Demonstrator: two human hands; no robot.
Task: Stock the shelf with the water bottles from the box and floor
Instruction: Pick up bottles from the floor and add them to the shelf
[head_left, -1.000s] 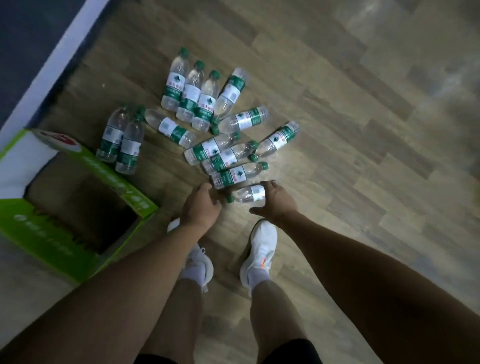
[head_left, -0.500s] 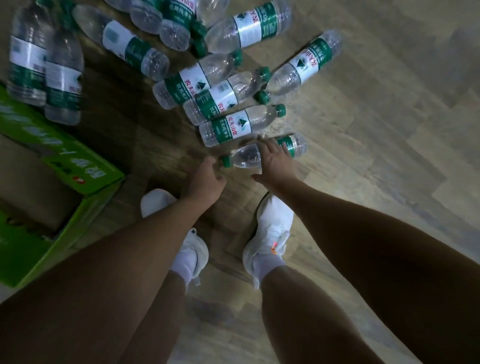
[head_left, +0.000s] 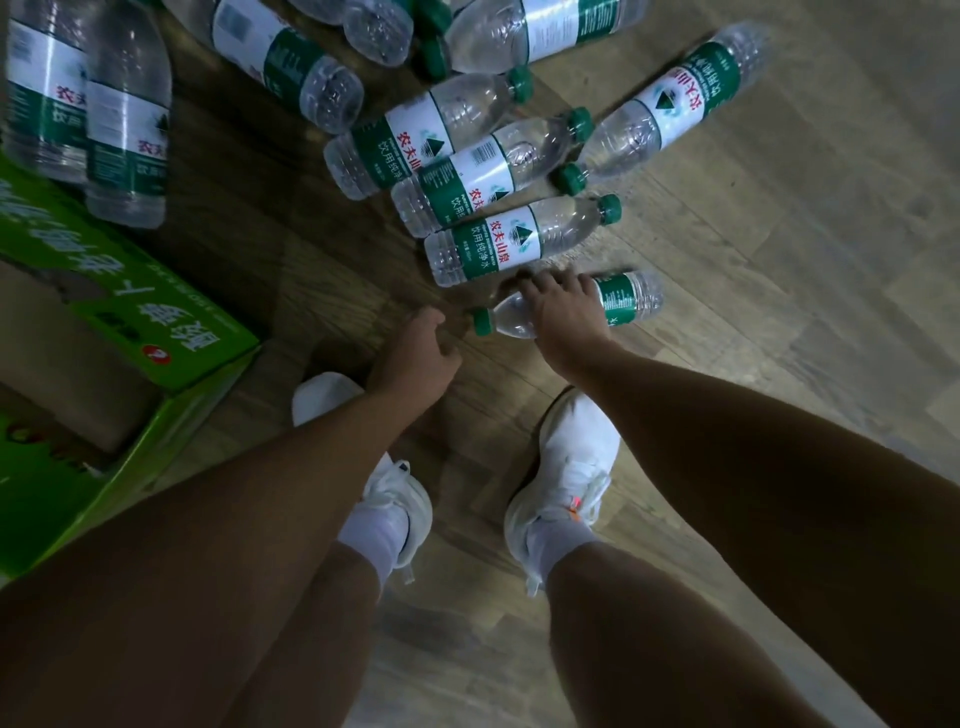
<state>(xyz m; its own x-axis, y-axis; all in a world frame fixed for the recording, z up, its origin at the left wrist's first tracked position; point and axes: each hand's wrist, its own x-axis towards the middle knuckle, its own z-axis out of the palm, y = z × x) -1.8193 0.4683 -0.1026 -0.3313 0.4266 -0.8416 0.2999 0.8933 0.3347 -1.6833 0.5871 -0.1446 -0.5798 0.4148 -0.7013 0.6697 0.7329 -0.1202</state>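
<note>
**Gripping the Nearest Floor Bottle: Pick-Up Step in Hand**

Head view. Right hand (head_left: 563, 312) lies over the middle of the nearest bottle (head_left: 626, 301), which rests on its side on the wooden floor (head_left: 779, 364). Its fingers (head_left: 545, 283) curl over the far side of the barrel and appear closed on it, though the thumb's contact is hidden. The bottle's green cap (head_left: 482, 322) points toward the left hand; its base sticks out past the right hand's outer edge.

Left hand (head_left: 415, 348) sits just beside that cap, apart from it, loosely curled and holding nothing. Whether it is aiming for this bottle or another cannot be told.

Just beyond the right fingers lies a second bottle (head_left: 519, 239), nearly touching the fingertips. Further out from the fingers, more bottles (head_left: 467, 171) are heaped side by side, and two standing bottles (head_left: 124, 130) are next to the green box (head_left: 156, 332), off to the left hand's outer side. The box's inside shows only cardboard here; whether it has bottles in it cannot be told. No shelf is in view.

Judgement: the task is at an early stage, with many bottles left on the floor. The step in hand is picking up the nearest bottle. The next move calls for a firm wrap around the barrel and a clean lift clear of its neighbour, which could roll if nudged. The free left hand could take a second bottle before carrying to the shelf.
</note>
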